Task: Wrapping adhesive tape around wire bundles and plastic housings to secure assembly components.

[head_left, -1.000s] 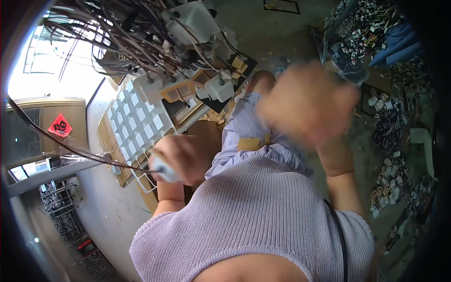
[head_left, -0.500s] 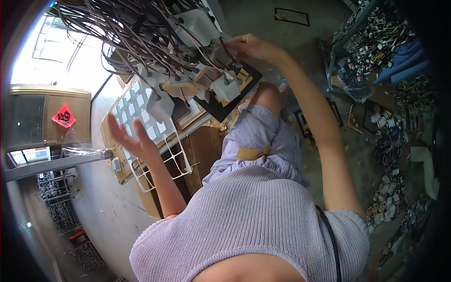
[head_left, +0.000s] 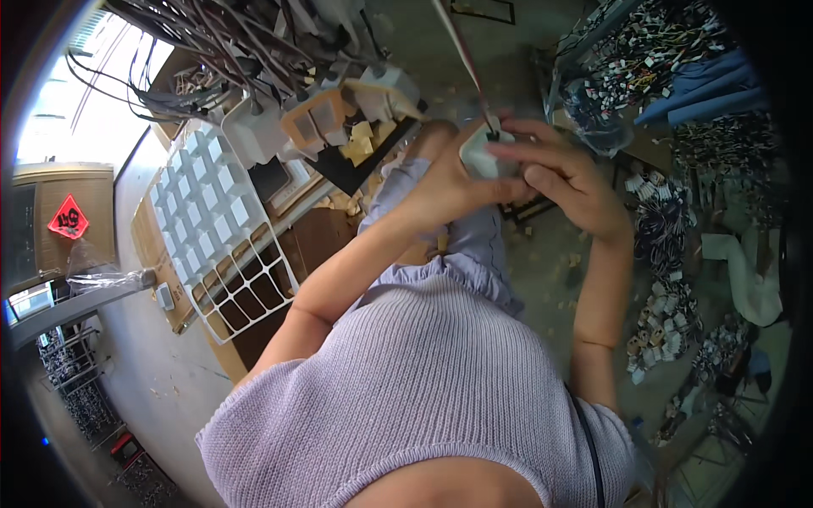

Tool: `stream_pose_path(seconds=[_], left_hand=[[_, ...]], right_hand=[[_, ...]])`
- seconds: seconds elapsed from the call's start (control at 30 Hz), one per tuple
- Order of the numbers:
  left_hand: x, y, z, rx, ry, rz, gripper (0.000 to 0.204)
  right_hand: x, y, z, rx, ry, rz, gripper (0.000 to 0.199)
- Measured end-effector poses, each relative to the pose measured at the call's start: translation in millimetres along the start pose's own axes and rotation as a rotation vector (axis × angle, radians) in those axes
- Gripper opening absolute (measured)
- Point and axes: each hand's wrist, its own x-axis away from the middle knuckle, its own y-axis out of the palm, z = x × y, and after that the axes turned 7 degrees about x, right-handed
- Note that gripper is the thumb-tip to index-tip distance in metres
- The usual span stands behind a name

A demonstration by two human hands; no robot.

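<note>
A small white box-shaped plastic housing [head_left: 479,161] with a dark cable [head_left: 462,52] running up from its top sits between my hands, above my knee. My left hand [head_left: 449,182] is closed round its near and left sides. From the right, my right hand [head_left: 580,173] grips the housing, its fingers bent over the top beside the cable's entry and its thumb at the near side. The hands hide part of the housing. Similar white housings [head_left: 256,134] on cables hang to the left, along with one that has a tan frame [head_left: 315,123].
Dark cables [head_left: 229,46] hang in a bundle at the upper left. A white grid tray [head_left: 241,292] holding several white blocks [head_left: 190,199] rests on cardboard. Heaps of connectors [head_left: 665,339] lie on the floor at right, near blue cloth [head_left: 711,89]. A metal bar [head_left: 85,305] juts in from the left.
My left hand has moved right, from open beside the tray, to join my right hand. A cabled white housing is now between them. The view has shifted to the right.
</note>
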Motion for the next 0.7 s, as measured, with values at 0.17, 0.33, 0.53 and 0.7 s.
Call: stream_pose_path(seconds=[0.17, 0.33, 0.53, 0.7], left_hand=[[12, 3, -4, 0.4, -0.06, 0.189, 0.048], [31, 0, 1, -0.089, 0.143, 0.243, 0.059], [39, -3, 9, -0.376, 0.394, 0.31, 0.062], [42, -6, 15, -0.458, 0.426, 0.278, 0.063]], right_hand=[[4, 2, -15, -0.461, 0.342, 0.475, 0.015], [-6, 10, -31, -0.531, 0.371, 0.388, 0.014], [-21, 32, -54, -0.503, 0.308, 0.327, 0.043], [-23, 29, -61, -0.448, 0.341, 0.297, 0.061]])
